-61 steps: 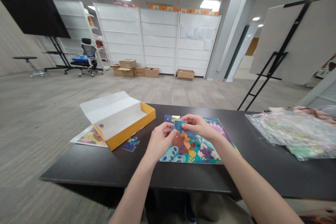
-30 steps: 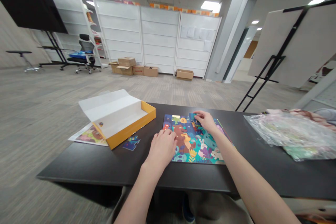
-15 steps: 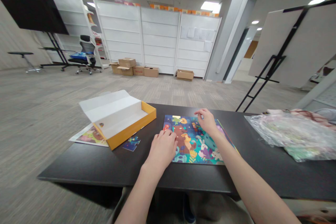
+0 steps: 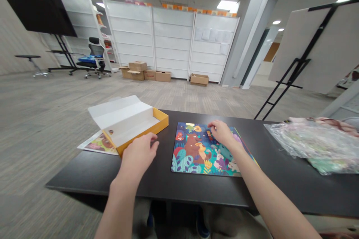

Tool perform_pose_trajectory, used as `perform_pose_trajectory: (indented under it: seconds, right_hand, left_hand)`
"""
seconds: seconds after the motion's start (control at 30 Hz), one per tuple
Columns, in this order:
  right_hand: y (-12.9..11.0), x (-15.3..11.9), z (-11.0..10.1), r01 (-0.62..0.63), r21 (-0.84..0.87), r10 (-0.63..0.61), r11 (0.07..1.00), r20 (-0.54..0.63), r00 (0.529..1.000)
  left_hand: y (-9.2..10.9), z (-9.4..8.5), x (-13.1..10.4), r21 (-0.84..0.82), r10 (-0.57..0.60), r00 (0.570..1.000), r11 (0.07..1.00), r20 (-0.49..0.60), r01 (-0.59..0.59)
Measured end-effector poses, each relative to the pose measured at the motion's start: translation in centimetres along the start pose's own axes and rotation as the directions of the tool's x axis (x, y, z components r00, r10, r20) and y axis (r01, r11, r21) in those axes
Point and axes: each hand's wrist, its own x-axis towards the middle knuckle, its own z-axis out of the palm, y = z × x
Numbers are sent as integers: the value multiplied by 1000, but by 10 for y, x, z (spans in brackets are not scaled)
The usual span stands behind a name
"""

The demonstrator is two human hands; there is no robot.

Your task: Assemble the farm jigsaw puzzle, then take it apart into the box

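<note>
A colourful animal jigsaw puzzle [image 4: 193, 153] lies flat on the black table [image 4: 157, 179]. My right hand [image 4: 221, 132] rests over its upper right part, fingers curled together; whatever lies under the fingertips is too small to make out. My left hand [image 4: 140, 152] is beside the front edge of the open yellow box [image 4: 161, 121], left of the puzzle, with its fingers bent downward. It covers the spot where a loose blue piece lay, and its fingertips are partly hidden. The box has a white inside and a raised white lid flap [image 4: 114, 110].
A printed picture sheet [image 4: 101, 144] lies partly under the box. Clear plastic bags [image 4: 316, 142] cover the table's right side. Beyond stand white shelves [image 4: 174, 41], cardboard boxes [image 4: 137, 71], an office chair [image 4: 94, 56] and a board on a black stand [image 4: 297, 52].
My left hand has moved left from the puzzle to the box's front edge, uncovering the puzzle's left side and hiding the loose piece. My right hand has stayed over the puzzle.
</note>
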Motion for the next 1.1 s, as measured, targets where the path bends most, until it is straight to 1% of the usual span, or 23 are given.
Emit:
perform_pose_trajectory:
  seconds: [0.07,0.13,0.2,0.27,0.33,0.4,0.47,0.6,0.8,0.87,0.97,1.03,1.1]
  right_hand:
    - [0,0,1,-4,1,4,1000,-6,1000]
    - [0,1,1,-2,6,2,1000,-13,1000]
    - [1,1,2,6,12,-6,1000,-15,1000]
    - [1,0,3,13,17,-13,1000,-12,1000]
    - [1,0,3,16,18,-16,1000,-10,1000]
    - [2,-1,3,16,18,-16,1000,-10,1000]
    - [1,-1,3,16,18,-16,1000,-13,1000]
    - [0,-1,1,13,18,-13,1000,-18,1000]
    - [-5,-3,-4,15,19,-15,1000,-21,1000]
    - [-7,-3,-5,30,29,-29,999,-32,999]
    - [-14,-3,-8,65,88,-57,994,-89,994]
    - [-22,-4,-11,96,181,-72,979,-132,989]
    - [-34,-7,-15,130,323,-93,938,-128,987]
  left_hand:
    - [-14,-10,-4,32,-76,997,997,-9,76]
    - [-20,-16,-9,110,-139,990,984,3,138]
    - [-19,-17,-14,204,-192,981,962,25,183]
    - [-14,-16,-17,276,-224,974,939,44,204]
    - [-11,-14,-18,309,-227,972,930,55,200]
    - [-11,-11,-17,309,-221,973,932,63,191]
    - [-14,-7,-15,274,-178,981,950,73,152]
    - [-19,-2,-11,220,-46,996,975,72,29]
    - [-13,-2,-10,163,-18,997,987,75,5]
    - [-12,-1,-9,116,2,997,993,75,-11]
    - [-11,4,-5,-12,43,998,999,41,-42]
    - [-8,7,-3,-167,83,996,982,-16,-85]
    - [0,10,-2,-363,121,991,922,-61,-135]
